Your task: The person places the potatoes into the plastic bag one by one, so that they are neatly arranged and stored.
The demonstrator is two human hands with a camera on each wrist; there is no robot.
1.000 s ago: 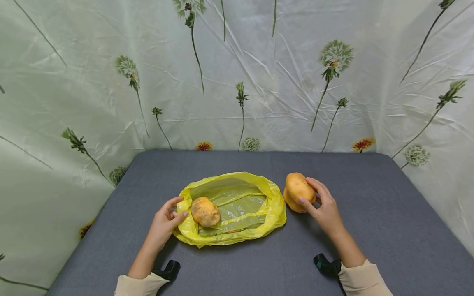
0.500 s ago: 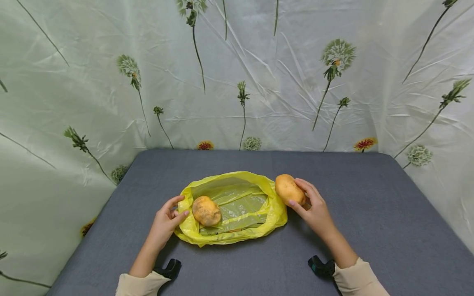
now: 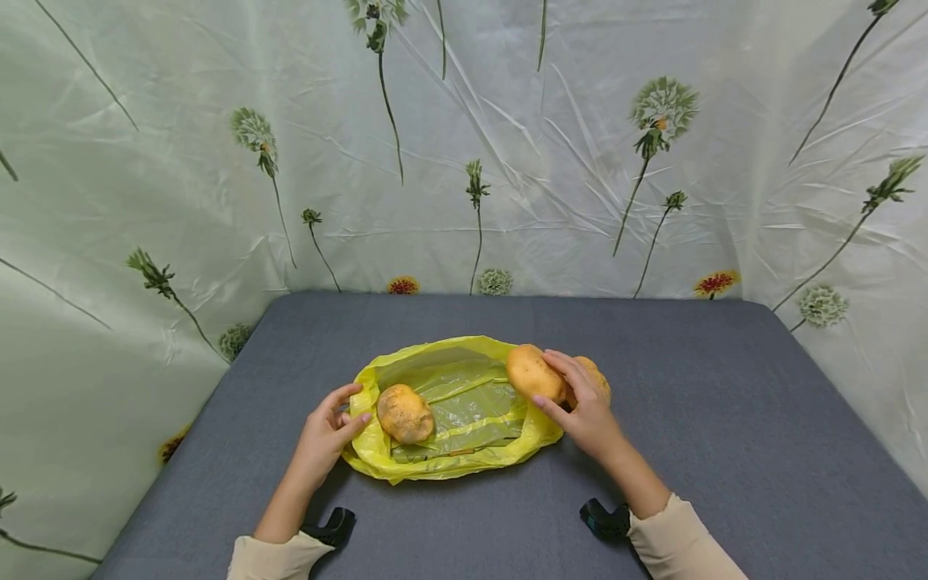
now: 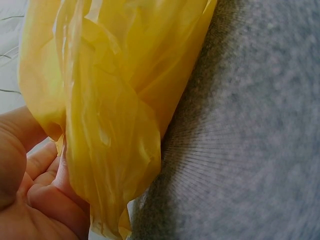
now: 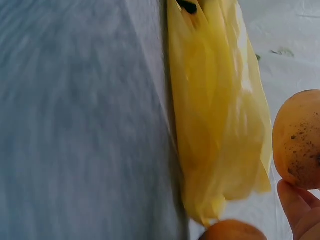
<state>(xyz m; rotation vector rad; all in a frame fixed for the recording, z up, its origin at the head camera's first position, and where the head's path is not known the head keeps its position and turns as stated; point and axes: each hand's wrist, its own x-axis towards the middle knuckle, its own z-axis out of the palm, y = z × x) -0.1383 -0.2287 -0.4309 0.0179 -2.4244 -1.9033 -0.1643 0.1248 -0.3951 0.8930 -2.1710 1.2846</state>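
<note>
A yellow plastic bag [image 3: 540, 435] lies with its mouth spread wide in the head view, and a brownish potato [image 3: 406, 415] rests inside at the left. My left hand [image 3: 322, 435] holds the bag's left rim, thumb over the edge; in the left wrist view part of its fingers is hidden behind the yellow folds. At the right rim, my right hand [image 3: 583, 415] grips a second potato [image 3: 534, 373], raised over the bag's edge. Dark specks mark this held potato [image 5: 300, 145] in the right wrist view. Another potato [image 3: 596, 377] shows partly behind my right hand.
Grey cloth covers the table [image 3: 725, 419]. Behind and to the left hangs a pale curtain [image 3: 544, 161] with dandelion prints. Black wrist devices [image 3: 609, 519] sit at both sleeves, close over the table's front.
My right hand has moved left with its potato, from above the other potato to over the bag's right rim. The other potato now shows behind that hand. My left hand stays put.
</note>
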